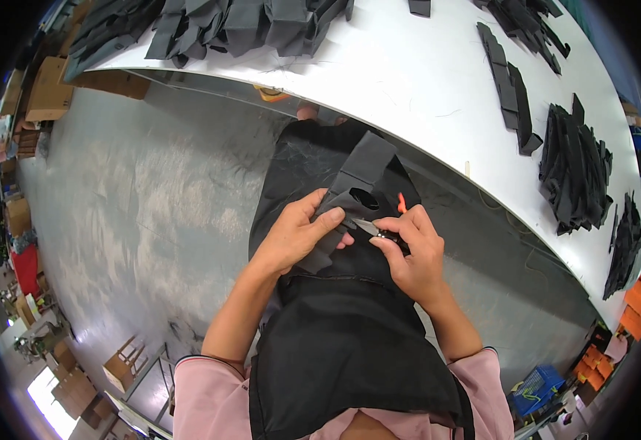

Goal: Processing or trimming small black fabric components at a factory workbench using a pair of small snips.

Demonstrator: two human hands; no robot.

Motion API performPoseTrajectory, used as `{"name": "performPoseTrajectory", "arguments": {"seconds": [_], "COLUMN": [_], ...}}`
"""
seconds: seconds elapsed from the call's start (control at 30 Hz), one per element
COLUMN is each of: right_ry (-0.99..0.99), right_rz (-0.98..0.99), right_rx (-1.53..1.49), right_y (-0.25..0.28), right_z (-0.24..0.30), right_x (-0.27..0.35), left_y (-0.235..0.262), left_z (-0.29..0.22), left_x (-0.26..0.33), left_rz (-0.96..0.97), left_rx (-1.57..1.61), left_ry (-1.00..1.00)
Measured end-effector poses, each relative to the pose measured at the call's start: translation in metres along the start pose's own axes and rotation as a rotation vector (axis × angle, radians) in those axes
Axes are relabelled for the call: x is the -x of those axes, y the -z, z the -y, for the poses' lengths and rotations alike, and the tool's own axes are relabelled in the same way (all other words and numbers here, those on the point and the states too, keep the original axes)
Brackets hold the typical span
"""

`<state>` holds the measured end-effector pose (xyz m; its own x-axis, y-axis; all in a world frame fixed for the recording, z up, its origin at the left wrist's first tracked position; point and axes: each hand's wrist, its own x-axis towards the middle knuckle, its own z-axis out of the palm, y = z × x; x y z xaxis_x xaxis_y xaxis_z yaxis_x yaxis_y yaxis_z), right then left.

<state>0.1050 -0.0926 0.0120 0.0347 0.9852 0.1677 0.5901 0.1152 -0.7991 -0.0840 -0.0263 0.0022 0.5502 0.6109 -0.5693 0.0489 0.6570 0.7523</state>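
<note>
My left hand (300,230) pinches a dark grey fabric piece (357,176) that lies over my lap, thumb on top near an oval cut-out. My right hand (412,253) grips small thread snips (376,230) with an orange tip; their metal blades point left and touch the fabric edge just below the cut-out, next to my left fingers. A black apron (342,345) covers my lap under both hands.
A long white table (408,81) curves across the top. Piles of dark fabric pieces (218,26) sit at its far left, stacked strips (511,92) and bundles (573,169) at the right. Grey floor (137,198) lies left, with cardboard boxes (45,92) beyond.
</note>
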Motion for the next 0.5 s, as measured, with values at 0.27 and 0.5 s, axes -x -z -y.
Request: {"name": "performPoseTrajectory", "arguments": {"seconds": [0.27, 0.5], "right_ry": [0.004, 0.05], "right_rz": [-0.026, -0.016], "right_rx": [0.048, 0.109], "right_y": [0.002, 0.0], "right_z": [0.01, 0.012], "right_x": [0.003, -0.002], "left_y": [-0.007, -0.012], "left_z": [0.005, 0.0], "left_x": [0.0, 0.001], "left_rz": [-0.001, -0.004], "left_rx": [0.246, 0.432], "left_ry": [-0.079, -0.032]}}
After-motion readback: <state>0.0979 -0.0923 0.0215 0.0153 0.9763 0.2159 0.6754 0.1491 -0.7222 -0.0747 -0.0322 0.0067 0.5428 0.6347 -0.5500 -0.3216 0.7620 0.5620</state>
